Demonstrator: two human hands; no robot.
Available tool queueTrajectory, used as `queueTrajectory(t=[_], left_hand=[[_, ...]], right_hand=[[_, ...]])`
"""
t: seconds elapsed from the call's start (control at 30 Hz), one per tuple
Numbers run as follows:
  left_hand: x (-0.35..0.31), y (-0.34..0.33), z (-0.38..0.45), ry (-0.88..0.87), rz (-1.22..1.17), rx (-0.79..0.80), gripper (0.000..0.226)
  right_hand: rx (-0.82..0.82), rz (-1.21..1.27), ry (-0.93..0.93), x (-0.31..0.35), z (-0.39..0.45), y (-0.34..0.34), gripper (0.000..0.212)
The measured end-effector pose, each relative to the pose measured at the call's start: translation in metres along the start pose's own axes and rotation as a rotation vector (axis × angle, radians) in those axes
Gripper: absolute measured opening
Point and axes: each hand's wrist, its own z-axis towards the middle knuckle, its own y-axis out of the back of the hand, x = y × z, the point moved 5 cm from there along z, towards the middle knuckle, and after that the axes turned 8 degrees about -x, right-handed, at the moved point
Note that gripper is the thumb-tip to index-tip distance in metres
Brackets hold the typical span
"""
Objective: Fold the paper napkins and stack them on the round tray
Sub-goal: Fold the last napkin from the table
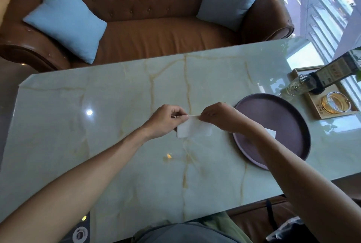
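Hands, left (166, 120) and right (218, 116), pinch napkin (193, 128) top edge beside round tray (283, 109).

I see the table (117, 145) as polished, glossy marble-look stone. On it: soft white matt paper napkin (193, 128); right of that, matt dark round tray (283, 117). Beyond the tray, clear glass tumbler (298, 84) in a pale wooden box (322, 113). Behind the table, shiny brown leather sofa (156, 8), matt blue cloth cushions (66, 17).

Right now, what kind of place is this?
Probably a lounge or cafe seating area, hedged. Cues: a tufted brown leather sofa with blue cushions, a glossy marble-look table, and a wooden tray holding a glass ashtray by the window.
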Motion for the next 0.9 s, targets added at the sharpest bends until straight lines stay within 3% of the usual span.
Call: queueTrajectory(t=[0.1, 0.27, 0.4, 0.5, 0.57, 0.67, 0.77, 0.9], left_hand=[[-0.005, -0.012, 0.010, 0.015, -0.012, 0.036, 0.012], [-0.022, -0.049, 0.028, 0.031, -0.032, 0.119, 0.011], [-0.042, -0.097, 0.043, 0.030, -0.036, 0.228, 0.009], [-0.054, -0.136, 0.057, 0.038, -0.030, 0.292, 0.010], [-0.056, -0.159, 0.066, 0.072, -0.046, 0.298, 0.009], [-0.051, -0.194, 0.078, 0.174, -0.091, 0.240, 0.007], [-0.031, -0.232, 0.087, 0.338, -0.133, 0.150, 0.021], [-0.017, -0.280, 0.094, 0.473, -0.211, 0.057, 0.016]], right_hand=[[0.003, 0.104, -0.090, -0.035, -0.015, 0.015, 0.018], [-0.175, 0.184, -0.293, -0.112, -0.056, 0.037, 0.029], [-0.066, 0.758, -0.424, -0.130, -0.084, 0.017, 0.043], [-0.027, 1.071, -0.457, -0.145, -0.094, 0.003, 0.035], [-0.108, 1.181, -0.509, -0.161, -0.099, 0.003, 0.025], [-0.251, 1.150, -0.583, -0.191, -0.108, 0.010, 0.018], [-0.318, 1.042, -0.614, -0.221, -0.117, 0.016, 0.018], [-0.388, 0.933, -0.720, -0.266, -0.123, 0.018, 0.015]])
